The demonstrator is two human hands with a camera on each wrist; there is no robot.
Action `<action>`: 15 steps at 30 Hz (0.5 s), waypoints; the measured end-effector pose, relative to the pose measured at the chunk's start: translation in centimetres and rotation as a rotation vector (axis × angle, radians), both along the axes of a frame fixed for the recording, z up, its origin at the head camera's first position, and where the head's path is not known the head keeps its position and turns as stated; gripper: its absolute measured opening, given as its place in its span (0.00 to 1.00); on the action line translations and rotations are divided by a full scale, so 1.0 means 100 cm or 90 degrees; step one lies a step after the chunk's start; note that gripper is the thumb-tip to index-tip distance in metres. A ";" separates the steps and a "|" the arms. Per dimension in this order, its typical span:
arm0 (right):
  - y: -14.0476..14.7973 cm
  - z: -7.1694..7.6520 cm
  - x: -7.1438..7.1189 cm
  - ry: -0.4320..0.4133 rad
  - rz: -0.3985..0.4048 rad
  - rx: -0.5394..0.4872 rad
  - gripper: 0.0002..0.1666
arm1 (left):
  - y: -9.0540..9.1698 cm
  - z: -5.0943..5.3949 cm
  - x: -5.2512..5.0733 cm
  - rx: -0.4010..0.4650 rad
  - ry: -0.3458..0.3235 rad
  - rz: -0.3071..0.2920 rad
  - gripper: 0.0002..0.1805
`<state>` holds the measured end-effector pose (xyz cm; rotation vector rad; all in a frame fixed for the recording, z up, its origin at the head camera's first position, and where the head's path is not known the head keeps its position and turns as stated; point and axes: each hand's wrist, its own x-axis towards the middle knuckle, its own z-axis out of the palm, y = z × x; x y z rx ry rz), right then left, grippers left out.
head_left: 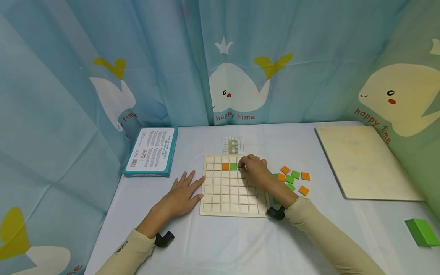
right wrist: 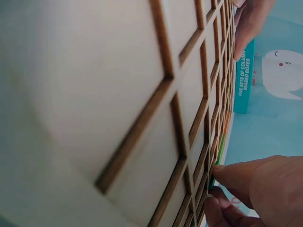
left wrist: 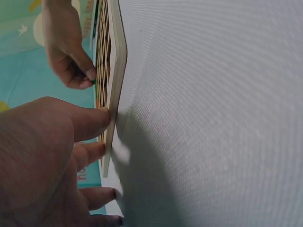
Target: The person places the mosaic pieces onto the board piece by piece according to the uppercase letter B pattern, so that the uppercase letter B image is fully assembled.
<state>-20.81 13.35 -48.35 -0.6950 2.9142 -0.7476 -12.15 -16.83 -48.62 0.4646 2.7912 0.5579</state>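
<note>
Right fingers [right wrist: 234, 176] pinch green tile [right wrist: 211, 181], gridded board [head_left: 225, 190] beneath them — left fingers [left wrist: 90, 153], spread wide, touch its edge, presumably to steady it.

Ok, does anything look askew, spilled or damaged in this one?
Nothing stands out. The loose tiles right of the grid board lie at mixed angles, some partly hidden by the forearm, but the orange tile and green tile on the board look squarely seated.

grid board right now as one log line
right hand: pinches green tile | left hand: touches grid board | seated: orange tile, another green tile
</note>
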 end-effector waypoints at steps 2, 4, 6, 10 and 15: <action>0.000 0.000 0.000 -0.005 0.000 -0.005 0.05 | 0.000 0.000 0.000 0.000 -0.001 0.000 0.34; 0.000 0.000 0.001 -0.012 0.000 -0.013 0.05 | 0.000 -0.001 0.000 0.000 -0.001 0.000 0.34; 0.001 0.001 0.001 -0.018 0.001 -0.017 0.06 | 0.000 -0.001 0.000 0.000 -0.003 0.001 0.34; 0.005 0.003 0.000 -0.025 0.010 -0.019 0.08 | 0.000 -0.001 -0.001 -0.002 -0.007 0.003 0.34; 0.026 0.011 -0.003 -0.048 -0.017 -0.027 0.11 | 0.000 -0.001 -0.002 -0.008 -0.009 0.006 0.34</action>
